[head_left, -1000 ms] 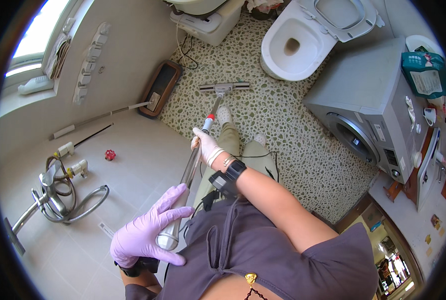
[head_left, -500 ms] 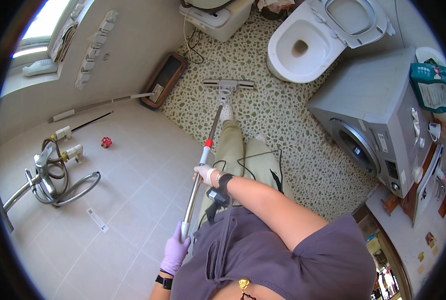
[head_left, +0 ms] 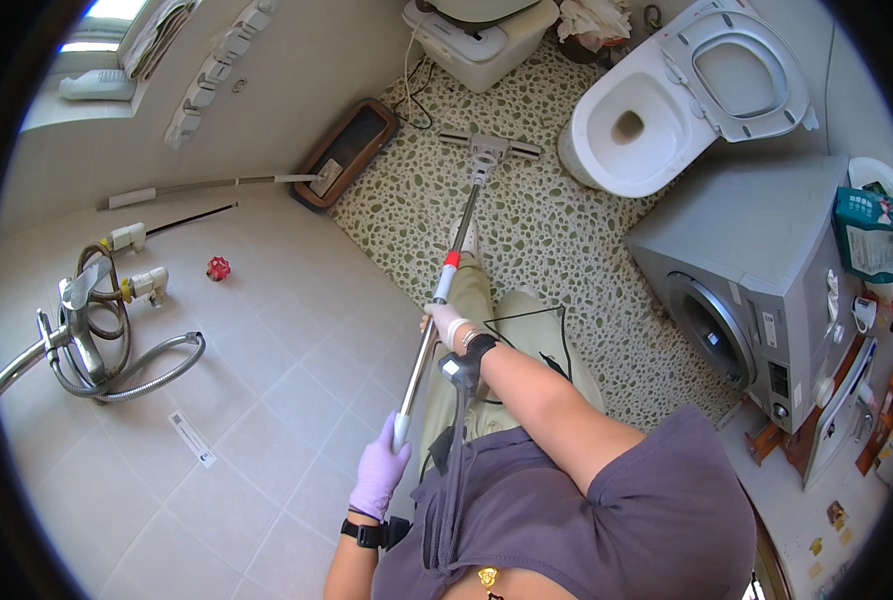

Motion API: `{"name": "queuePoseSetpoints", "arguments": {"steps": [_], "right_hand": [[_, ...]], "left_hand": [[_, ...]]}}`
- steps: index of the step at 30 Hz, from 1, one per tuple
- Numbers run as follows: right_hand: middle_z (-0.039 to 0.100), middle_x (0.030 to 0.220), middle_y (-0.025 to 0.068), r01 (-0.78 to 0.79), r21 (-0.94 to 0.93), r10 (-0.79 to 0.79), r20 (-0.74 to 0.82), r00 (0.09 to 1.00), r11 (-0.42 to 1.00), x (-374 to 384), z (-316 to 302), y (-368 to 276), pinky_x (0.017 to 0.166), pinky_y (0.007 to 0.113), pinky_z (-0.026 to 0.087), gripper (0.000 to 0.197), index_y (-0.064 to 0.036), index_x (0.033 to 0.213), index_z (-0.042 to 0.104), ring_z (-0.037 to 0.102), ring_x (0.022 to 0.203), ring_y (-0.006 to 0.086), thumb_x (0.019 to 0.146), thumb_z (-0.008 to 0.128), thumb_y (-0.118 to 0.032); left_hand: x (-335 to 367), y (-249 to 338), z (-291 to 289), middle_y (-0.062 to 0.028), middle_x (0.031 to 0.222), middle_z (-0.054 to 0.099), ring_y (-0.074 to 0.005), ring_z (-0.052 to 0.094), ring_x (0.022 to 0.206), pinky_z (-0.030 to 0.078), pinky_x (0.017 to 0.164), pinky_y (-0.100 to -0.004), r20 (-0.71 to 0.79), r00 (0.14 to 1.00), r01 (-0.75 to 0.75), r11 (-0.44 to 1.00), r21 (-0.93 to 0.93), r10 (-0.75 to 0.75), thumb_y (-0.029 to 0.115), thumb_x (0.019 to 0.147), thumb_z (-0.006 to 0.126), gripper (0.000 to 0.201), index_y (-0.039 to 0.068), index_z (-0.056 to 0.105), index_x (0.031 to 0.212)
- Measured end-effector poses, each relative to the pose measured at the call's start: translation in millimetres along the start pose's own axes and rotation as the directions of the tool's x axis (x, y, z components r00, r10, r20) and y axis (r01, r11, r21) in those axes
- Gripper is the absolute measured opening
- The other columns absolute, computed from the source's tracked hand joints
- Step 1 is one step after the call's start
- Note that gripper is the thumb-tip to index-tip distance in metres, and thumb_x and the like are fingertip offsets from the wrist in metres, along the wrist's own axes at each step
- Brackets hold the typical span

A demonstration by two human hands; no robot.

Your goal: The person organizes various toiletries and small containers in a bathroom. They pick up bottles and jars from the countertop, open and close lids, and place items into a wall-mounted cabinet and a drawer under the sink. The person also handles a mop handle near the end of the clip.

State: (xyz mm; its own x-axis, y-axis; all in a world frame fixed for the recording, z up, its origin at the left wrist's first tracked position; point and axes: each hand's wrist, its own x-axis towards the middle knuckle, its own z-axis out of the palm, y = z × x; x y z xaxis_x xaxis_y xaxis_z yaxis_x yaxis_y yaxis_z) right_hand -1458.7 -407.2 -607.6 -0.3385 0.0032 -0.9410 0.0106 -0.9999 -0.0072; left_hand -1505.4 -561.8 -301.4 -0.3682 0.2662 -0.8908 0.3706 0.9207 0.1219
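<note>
Both my gloved hands grip the pole of a floor squeegee (head_left: 428,345) that slants away from me, with a red band partway along it. My left hand (head_left: 379,470), in a purple glove, wraps round the white grip at the near end. Further up, my right hand (head_left: 447,326), in a whitish glove, is closed round the metal shaft. The wide grey squeegee head (head_left: 489,148) rests on the pebble-patterned floor (head_left: 587,270), left of the toilet (head_left: 632,130) and beyond my feet.
At the right stands a grey washing machine (head_left: 737,270). A brown-rimmed tray (head_left: 347,155) lies along the left wall, with another pole's head in it. A shower mixer and hose (head_left: 92,330) and a red valve knob (head_left: 218,268) are on the tiled wall. Beyond is a white bin (head_left: 482,50).
The view has shifted, so most things sit further right or lower. The squeegee head has moved a little toward the toilet and tilted. Both hands keep their grip on the pole.
</note>
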Motion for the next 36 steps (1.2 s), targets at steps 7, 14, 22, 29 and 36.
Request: {"name": "queuePoseSetpoints", "arguments": {"steps": [7, 14, 22, 29, 36], "right_hand": [[0.053, 0.065, 0.0048, 0.196, -0.037, -0.197, -0.029, 0.980, 0.980, 17.0, -6.8, -76.2, 0.050, 0.037, 0.051, 0.013, -0.0074, 0.089, 0.048, 0.059, 0.055, 0.0214, 0.092, 0.055, -0.018], [0.063, 0.073, 0.0068, 0.200, -0.276, -0.227, -0.068, 0.971, 0.940, 2.9, -3.1, -147.6, 0.054, 0.037, 0.052, 0.014, -0.0059, 0.093, 0.055, 0.062, 0.057, 0.0207, 0.091, 0.053, -0.020], [0.064, 0.074, 0.0111, 0.080, 0.076, -0.100, 0.308, 0.946, 0.994, -77.4, 27.5, -86.9, 0.073, 0.046, 0.060, 0.008, -0.0025, 0.092, 0.054, 0.069, 0.069, 0.0285, 0.090, 0.059, -0.008], [0.067, 0.097, 0.0164, -0.186, 0.240, 0.078, 0.397, 0.915, 0.953, -164.3, -15.7, -36.8, 0.089, 0.043, 0.055, 0.009, -0.0004, 0.096, 0.056, 0.068, 0.098, 0.0316, 0.094, 0.054, -0.009], [0.062, 0.100, 0.0206, -0.194, 0.741, -0.014, 0.264, 0.964, 0.643, -202.8, -113.6, -3.0, 0.095, 0.050, 0.054, 0.016, 0.0054, 0.101, 0.047, 0.065, 0.097, 0.0391, 0.089, 0.052, -0.004]], "left_hand": [[52.5, 41.9, -1.1, -0.0266, 0.091, 0.067, -0.0451, 0.064, 0.087, 0.051, 0.076, -0.0504, -0.060, 0.984, -0.173, 0.983, -0.066, 0.169, 0.024, 0.085, 0.061, 0.061, 0.013, 0.042, 0.142], [51.6, 103.9, -24.7, -0.0256, 0.081, 0.067, -0.0430, 0.066, 0.076, 0.053, 0.070, -0.0471, -0.026, 0.981, -0.193, 0.980, -0.054, 0.192, 0.024, 0.085, 0.061, 0.063, 0.008, 0.040, 0.142], [-64.9, 122.2, -130.2, -0.0150, 0.072, 0.065, -0.0240, 0.064, 0.059, 0.053, 0.059, -0.0370, -0.024, 0.986, -0.150, 0.941, 0.303, 0.165, 0.022, 0.084, 0.063, 0.060, 0.012, 0.047, 0.141], [-138.8, 157.8, -149.8, -0.0177, 0.076, 0.067, -0.0355, 0.066, 0.069, 0.053, 0.064, -0.0451, 0.051, 0.954, -0.221, 0.575, 0.788, 0.296, 0.027, 0.081, 0.065, 0.060, 0.013, 0.051, 0.138], [-126.8, 208.7, -111.4, -0.0145, 0.067, 0.063, -0.0338, 0.064, 0.065, 0.051, 0.059, -0.0450, 0.336, 0.828, -0.467, 0.221, 0.856, 0.449, 0.024, 0.077, 0.069, 0.061, 0.019, 0.052, 0.136]]}}
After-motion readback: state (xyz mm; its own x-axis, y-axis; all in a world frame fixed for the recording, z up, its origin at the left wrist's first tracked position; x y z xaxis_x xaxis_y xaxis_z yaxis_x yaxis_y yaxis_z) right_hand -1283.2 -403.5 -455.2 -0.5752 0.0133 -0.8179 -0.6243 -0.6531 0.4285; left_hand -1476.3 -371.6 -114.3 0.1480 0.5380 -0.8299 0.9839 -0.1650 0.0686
